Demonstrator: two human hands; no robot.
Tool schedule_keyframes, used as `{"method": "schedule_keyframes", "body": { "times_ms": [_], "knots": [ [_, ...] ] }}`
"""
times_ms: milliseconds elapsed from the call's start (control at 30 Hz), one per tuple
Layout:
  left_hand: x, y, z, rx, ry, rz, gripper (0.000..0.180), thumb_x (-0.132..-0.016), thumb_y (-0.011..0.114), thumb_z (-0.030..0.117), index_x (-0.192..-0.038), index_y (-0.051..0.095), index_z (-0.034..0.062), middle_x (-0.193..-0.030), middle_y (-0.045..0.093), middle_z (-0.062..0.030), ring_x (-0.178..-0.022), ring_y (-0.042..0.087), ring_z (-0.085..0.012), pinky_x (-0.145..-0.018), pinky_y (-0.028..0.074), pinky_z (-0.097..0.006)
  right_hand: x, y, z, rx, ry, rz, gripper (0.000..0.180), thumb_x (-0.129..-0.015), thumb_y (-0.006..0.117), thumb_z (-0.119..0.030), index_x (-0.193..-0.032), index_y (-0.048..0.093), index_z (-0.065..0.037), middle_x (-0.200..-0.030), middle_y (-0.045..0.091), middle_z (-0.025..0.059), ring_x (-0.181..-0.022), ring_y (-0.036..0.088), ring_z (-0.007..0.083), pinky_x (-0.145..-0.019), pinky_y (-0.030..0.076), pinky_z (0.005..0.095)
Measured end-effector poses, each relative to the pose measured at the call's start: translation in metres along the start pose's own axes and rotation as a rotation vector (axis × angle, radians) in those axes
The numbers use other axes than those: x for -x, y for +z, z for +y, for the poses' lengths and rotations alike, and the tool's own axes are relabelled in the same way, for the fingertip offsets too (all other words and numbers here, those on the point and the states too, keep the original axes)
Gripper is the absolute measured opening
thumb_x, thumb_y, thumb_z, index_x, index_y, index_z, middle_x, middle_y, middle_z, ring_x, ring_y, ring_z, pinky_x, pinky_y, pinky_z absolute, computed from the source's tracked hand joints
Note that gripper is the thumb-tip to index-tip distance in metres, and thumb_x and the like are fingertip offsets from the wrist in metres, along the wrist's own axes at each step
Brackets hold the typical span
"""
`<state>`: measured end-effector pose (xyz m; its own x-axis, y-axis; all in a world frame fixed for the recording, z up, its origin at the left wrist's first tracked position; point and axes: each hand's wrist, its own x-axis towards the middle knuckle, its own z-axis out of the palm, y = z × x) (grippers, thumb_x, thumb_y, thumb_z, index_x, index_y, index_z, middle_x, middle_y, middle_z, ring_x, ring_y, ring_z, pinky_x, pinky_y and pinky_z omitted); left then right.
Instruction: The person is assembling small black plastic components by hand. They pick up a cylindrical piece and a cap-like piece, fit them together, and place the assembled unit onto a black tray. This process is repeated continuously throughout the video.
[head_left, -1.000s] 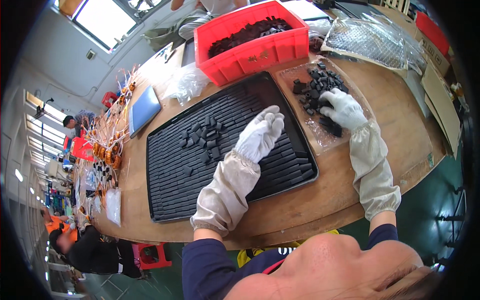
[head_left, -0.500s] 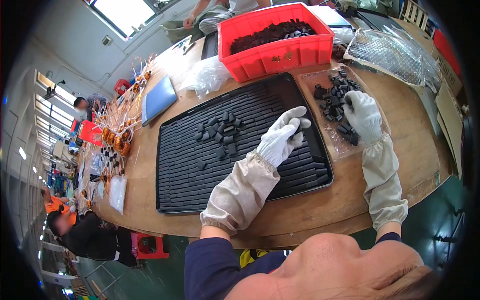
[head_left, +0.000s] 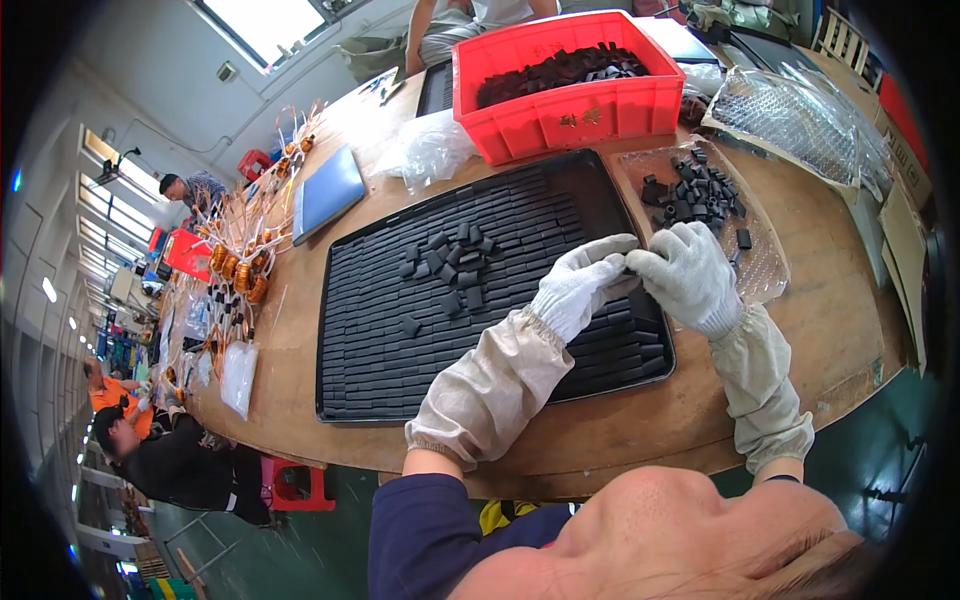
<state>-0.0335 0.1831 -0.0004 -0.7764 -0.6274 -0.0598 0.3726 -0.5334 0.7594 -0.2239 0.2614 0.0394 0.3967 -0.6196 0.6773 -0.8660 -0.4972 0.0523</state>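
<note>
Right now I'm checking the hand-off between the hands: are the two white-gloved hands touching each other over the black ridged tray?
Touching. The head view shows the left hand fingertips meeting the right hand fingertips above the black ridged tray, no gap visible.

Bright daylight poured from the blown-out window [head_left: 262, 22] far beyond the fingers, lighting the desk [head_left: 640, 425] evenly with soft shadows, while fisheye bending curved its edges into a black rim, the near head blurred.
</note>
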Motion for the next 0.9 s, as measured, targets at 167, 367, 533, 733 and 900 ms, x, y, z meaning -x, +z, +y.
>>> {"method": "schedule_keyframes", "body": {
  "times_ms": [167, 367, 533, 733, 900],
  "knots": [
    [0.006, 0.008, 0.004, -0.169, -0.095, -0.039, 0.038, -0.101, 0.06, 0.022, -0.132, 0.057, -0.0008, -0.117, 0.066, -0.0114, -0.104, 0.065, -0.0199, -0.095, 0.054, -0.036, -0.007, -0.006, 0.005, -0.143, 0.102, 0.038, 0.023, -0.072, 0.072, -0.006, -0.093, 0.069, -0.015, -0.081, 0.058, 0.0038, -0.079, 0.059, 0.0266, -0.072, 0.045, 0.0411],
    [0.007, 0.011, 0.011, -0.64, -0.008, 0.097, 0.038, -0.095, 0.071, 0.029, -0.123, 0.065, 0.004, -0.106, 0.069, -0.0017, -0.092, 0.062, -0.0074, -0.08, 0.053, -0.025, -0.008, -0.009, 0.001, -0.182, 0.101, 0.013, 0.025, -0.076, 0.072, 0.001, -0.098, 0.067, -0.01, -0.087, 0.062, 0.0084, -0.082, 0.061, 0.0274, -0.075, 0.047, 0.0386],
    [0.01, 0.001, 0.008, -0.546, 0.013, 0.105, 0.038, -0.092, 0.074, 0.031, -0.118, 0.067, 0.0041, -0.099, 0.07, -0.002, -0.088, 0.063, -0.0087, -0.076, 0.054, -0.026, 0.003, 0.0, -0.008, -0.872, 0.768, -0.02, 0.016, -0.088, 0.07, 0.0, -0.102, 0.064, -0.004, -0.089, 0.064, 0.0, -0.08, 0.059, 0.0071, -0.075, 0.048, 0.0228],
    [0.003, 0.004, 0.006, -0.529, 0.039, 0.079, 0.03, -0.095, 0.07, 0.022, -0.117, 0.069, 0.0026, -0.098, 0.072, -0.0029, -0.085, 0.065, -0.0084, -0.076, 0.054, -0.025, 0.009, 0.002, 0.004, -0.993, 0.842, -0.061, 0.011, -0.091, 0.065, -0.001, -0.102, 0.064, -0.003, -0.092, 0.065, -0.0004, -0.083, 0.058, 0.0055, -0.076, 0.048, 0.0213],
    [0.002, -0.001, 0.003, -0.694, 0.043, 0.109, 0.031, -0.097, 0.067, 0.022, -0.121, 0.067, 0.0016, -0.1, 0.071, -0.0032, -0.088, 0.065, -0.0085, -0.077, 0.055, -0.026, -0.002, -0.002, -0.007, -0.883, 0.822, -0.159, 0.014, -0.092, 0.065, -0.005, -0.105, 0.065, -0.001, -0.089, 0.066, 0.0014, -0.081, 0.059, 0.0081, -0.076, 0.049, 0.0241]
  ]
}}
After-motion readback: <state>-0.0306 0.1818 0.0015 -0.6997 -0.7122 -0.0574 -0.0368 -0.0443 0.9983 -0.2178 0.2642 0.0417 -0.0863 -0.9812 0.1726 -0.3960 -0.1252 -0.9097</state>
